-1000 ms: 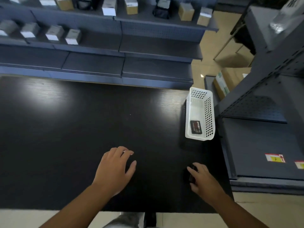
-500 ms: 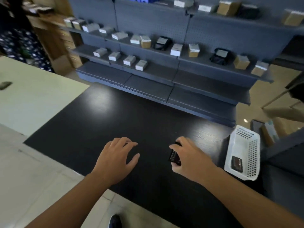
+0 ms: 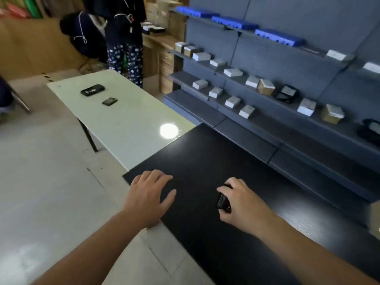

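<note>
The risk I see is in the grip: the small black rectangular block (image 3: 223,202) with pale print on its face is held only by its edges, so if the right hand (image 3: 242,202) swings off quickly, the smooth little slab could twist out and drop onto the matte black wooden tabletop (image 3: 205,153) under the palm, or skid off the near edge to the floor. It is also black on black, easy to lose sight of once it lands. That right hand is curled over the block, thumb on the side nearer the wrist and fingertips hooked over the far end, knuckles raised, forearm coming in low from the person's right. I cannot tell whether the block's underside touches the tabletop or sits just clear of it. The left hand (image 3: 149,195) lies palm down with fingers loosely spread and straight, holding nothing, at the tabletop's corner, well apart from the right. Beyond the left hand's fingertips stands a pale glossy table (image 3: 127,128) bearing a dark flat handset (image 3: 92,89) and a smaller dark slab (image 3: 110,101). Ahead of the right hand runs grey metal shelving (image 3: 257,128) with small white and tan cardboard boxes (image 3: 232,101).
</note>
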### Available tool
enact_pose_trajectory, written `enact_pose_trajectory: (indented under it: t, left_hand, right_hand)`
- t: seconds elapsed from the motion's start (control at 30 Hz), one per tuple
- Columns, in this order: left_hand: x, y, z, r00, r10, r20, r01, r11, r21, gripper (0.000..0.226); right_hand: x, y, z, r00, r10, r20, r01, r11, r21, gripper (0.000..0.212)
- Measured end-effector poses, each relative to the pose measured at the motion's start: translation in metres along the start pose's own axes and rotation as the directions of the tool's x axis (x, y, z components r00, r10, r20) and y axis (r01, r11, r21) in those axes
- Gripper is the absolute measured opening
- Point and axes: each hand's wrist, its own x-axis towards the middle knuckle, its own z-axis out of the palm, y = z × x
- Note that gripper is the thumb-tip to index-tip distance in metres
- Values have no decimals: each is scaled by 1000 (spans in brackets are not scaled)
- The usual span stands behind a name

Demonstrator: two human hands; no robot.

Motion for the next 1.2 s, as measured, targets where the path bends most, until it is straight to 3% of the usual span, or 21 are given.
enact_pose_trajectory:
  t: [0.43, 0.8, 1.2]
  left_hand:
    - [115, -212, -45, 992, -125, -34, 126, 991, 32, 59]
    - [231, -395, -87, 972, -233, -26, 234, 971, 58, 50]
    - [356, -634, -131, 993, -112, -29, 113, 992, 51, 46]
  right_hand:
    - [249, -136, -5, 990, -141, 32, 139, 989, 40, 61]
    - [473, -235, -15, 968, -247, 54, 242, 967, 73, 49]
    - [684, -377, -15, 987, -158, 36, 156, 987, 46, 51]
